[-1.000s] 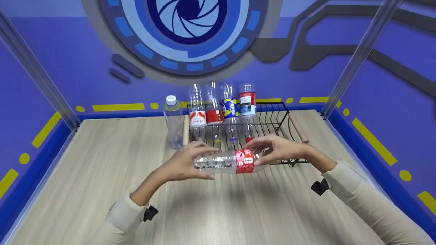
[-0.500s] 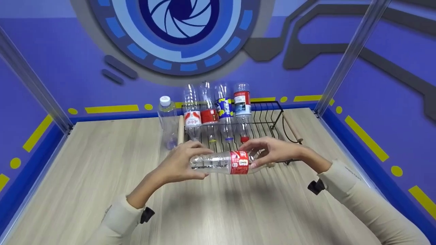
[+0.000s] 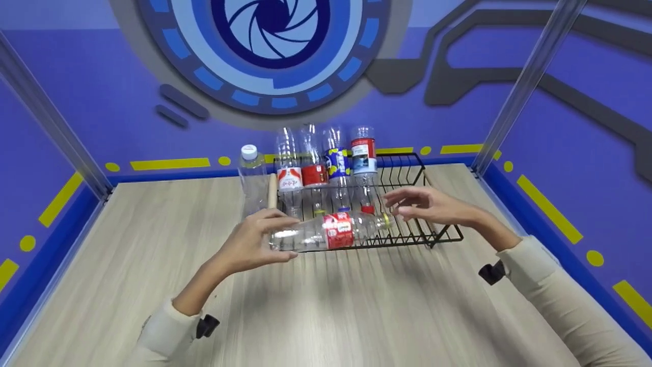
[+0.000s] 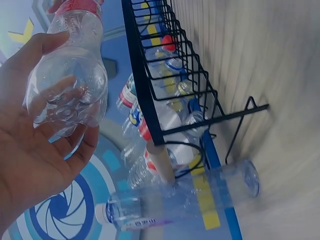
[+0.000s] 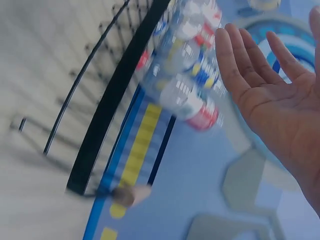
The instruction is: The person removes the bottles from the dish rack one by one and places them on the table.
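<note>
A clear plastic bottle (image 3: 338, 230) with a red label and a yellow cap lies nearly level over the front of a black wire rack (image 3: 407, 237). Its base end is gripped by my left hand (image 3: 249, 239), whose thumb and fingers curl round it in the left wrist view. To the right, near the cap, my right hand (image 3: 435, 205) is off the bottle with fingers extended; the right wrist view shows the palm (image 5: 280, 107) holding nothing. Behind, several labelled bottles (image 3: 337, 162) lean cap-down in a row in the rack.
An unlabelled-looking clear bottle with a white cap (image 3: 253, 178) stands upright beside the rack's left wooden handle (image 3: 273, 191). A wood-grain table (image 3: 326, 311) extends in front. Blue-purple printed walls (image 3: 102, 102) with metal posts enclose the back and sides.
My right hand has let go of the bottle and drawn off to the right. The bottle, held by the left hand, has shifted left and upward in view, its yellow cap now showing.
</note>
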### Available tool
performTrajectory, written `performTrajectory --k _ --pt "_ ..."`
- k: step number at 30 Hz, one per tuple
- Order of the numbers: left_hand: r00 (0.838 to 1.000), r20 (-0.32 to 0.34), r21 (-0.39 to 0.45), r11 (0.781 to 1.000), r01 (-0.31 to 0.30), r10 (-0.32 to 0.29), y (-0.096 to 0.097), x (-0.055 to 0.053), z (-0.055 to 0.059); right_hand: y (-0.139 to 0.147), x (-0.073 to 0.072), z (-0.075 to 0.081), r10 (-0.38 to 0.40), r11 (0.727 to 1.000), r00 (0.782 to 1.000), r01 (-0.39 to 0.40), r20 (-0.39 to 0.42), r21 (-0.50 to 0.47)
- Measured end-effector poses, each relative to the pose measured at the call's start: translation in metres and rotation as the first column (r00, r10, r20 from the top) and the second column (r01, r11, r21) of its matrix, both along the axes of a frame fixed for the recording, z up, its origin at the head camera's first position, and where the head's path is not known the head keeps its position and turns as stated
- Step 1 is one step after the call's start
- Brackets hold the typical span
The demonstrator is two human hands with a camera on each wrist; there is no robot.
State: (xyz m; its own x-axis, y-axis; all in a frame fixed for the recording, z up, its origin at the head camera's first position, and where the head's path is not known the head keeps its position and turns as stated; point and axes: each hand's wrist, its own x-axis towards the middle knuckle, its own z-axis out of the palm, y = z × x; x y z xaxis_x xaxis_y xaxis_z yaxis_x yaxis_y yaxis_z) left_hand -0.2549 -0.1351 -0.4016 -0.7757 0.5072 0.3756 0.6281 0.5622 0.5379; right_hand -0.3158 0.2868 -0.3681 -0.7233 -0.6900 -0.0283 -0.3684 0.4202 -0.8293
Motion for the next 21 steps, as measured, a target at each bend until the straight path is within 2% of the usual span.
performTrajectory --k 6,12,17,21 --pt "0.996 0.028 0.096 0.992 -0.085 0.083 -0.017 -0.004 -0.001 0.034 -0.015 -0.003 -0.119 0.993 0.993 0.119 0.008 0.011" --pt "0.984 0.095 0.201 0.965 -0.168 0.152 -0.034 -0.009 -0.005 0.060 -0.030 -0.010 -0.252 0.967 0.968 0.251 0.010 0.031" --pt "0.971 0.171 0.315 0.925 -0.214 0.167 -0.047 -0.011 -0.011 0.073 -0.039 -0.015 -0.306 0.952 0.952 0.306 -0.008 0.017" --pt "0.946 0.265 0.406 0.869 -0.283 0.185 -0.059 -0.010 -0.014 0.082 -0.043 -0.021 -0.370 0.925 0.926 0.375 -0.073 0.062"
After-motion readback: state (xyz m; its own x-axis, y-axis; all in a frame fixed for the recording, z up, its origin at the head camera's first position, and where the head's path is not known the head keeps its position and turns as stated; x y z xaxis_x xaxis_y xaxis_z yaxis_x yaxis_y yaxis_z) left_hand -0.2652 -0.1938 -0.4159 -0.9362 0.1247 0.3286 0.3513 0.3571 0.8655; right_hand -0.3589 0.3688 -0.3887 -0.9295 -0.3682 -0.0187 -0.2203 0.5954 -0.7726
